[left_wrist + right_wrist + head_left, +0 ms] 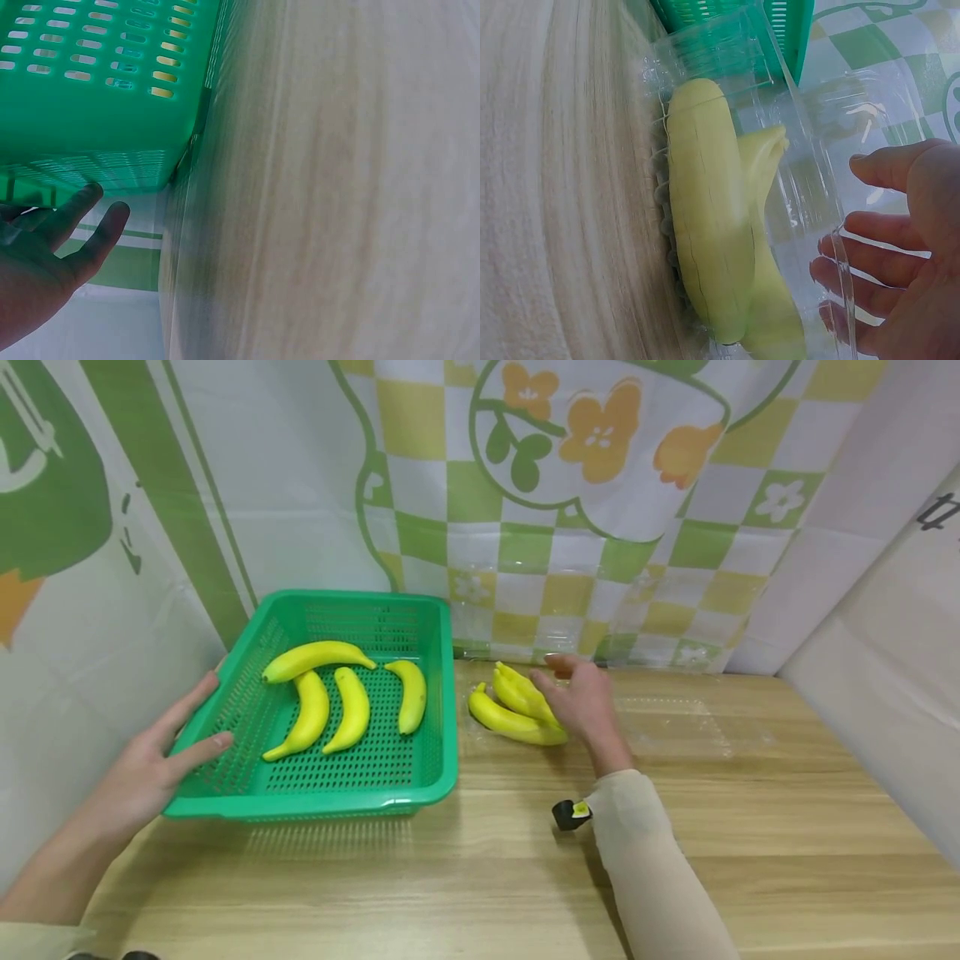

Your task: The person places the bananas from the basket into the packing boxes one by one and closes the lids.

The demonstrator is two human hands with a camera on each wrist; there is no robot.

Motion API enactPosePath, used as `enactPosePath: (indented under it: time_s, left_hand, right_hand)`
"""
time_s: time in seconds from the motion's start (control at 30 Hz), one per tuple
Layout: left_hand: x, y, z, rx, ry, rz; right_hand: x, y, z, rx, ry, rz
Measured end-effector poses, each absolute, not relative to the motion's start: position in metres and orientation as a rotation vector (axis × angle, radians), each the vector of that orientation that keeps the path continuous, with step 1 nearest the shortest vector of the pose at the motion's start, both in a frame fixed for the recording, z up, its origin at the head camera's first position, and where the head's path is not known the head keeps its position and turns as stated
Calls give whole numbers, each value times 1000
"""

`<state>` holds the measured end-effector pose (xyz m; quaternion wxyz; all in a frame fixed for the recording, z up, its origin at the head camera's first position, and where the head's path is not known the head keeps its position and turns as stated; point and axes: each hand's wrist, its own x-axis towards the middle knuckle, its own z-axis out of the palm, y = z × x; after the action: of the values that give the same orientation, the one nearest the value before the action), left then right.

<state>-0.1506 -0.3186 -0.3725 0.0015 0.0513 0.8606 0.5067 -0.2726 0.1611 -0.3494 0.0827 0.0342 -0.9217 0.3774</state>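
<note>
A green plastic basket (427,789) stands at left on the table, with several yellow bananas (348,710) on its perforated floor. My left hand (153,768) holds its left side, thumb over the rim and fingers along the outer wall. In the left wrist view, the left hand's fingers (109,232) show beside that wall. Right of the basket, at least two more bananas (709,210) lie in a clear plastic clamshell box (840,277). My right hand (585,697) hovers at the box's right side, fingers apart and no banana in its grasp.
A wooden table (510,877) carries everything. More clear plastic packaging (678,727) lies to the right of the right hand. A patterned cloth (495,552) hangs behind the table, and pale walls (885,652) enclose the sides.
</note>
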Motion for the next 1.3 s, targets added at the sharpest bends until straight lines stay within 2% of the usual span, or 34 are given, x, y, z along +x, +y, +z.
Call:
enactPosePath:
  time_s: [0.8,1.3]
  left_hand:
    - [-150,-316,-373,192,2747,1555]
    - [-152,-319,-374,186,2771,1524]
  right_hand:
    - [-263,139,-343,160,-2743,1146]
    - [-268,107,-317,248,-2664,1292]
